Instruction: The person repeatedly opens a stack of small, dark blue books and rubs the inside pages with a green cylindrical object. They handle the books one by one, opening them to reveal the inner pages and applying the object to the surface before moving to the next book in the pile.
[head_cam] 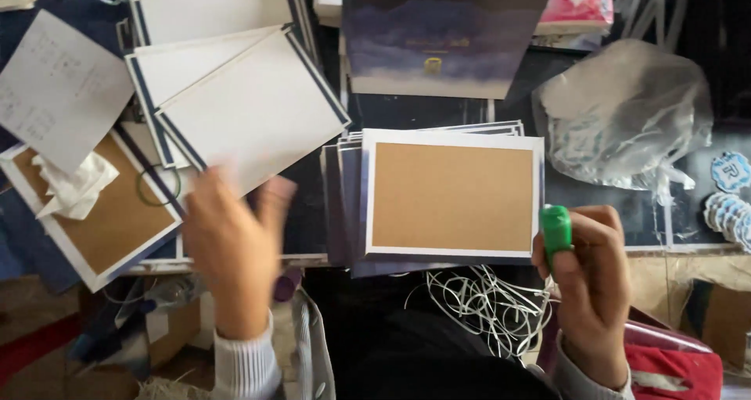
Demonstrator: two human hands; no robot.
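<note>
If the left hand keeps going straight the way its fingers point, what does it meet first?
Likely the nearest white card with a dark edge, just beyond the blurred left hand; depth is unclear, so it may already touch.

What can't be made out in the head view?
- Left hand: motion-blurred; contact with the white sheets unclear.
- Green-capped object: body hidden inside the right hand.
- Stack under the brown card: only edges show.
- Round stickers: cut by right edge.

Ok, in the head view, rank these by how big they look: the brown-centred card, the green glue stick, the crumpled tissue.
1. Brown-centred card, largest.
2. Crumpled tissue.
3. Green glue stick, smallest, though it is partly hidden in the right hand.
</note>
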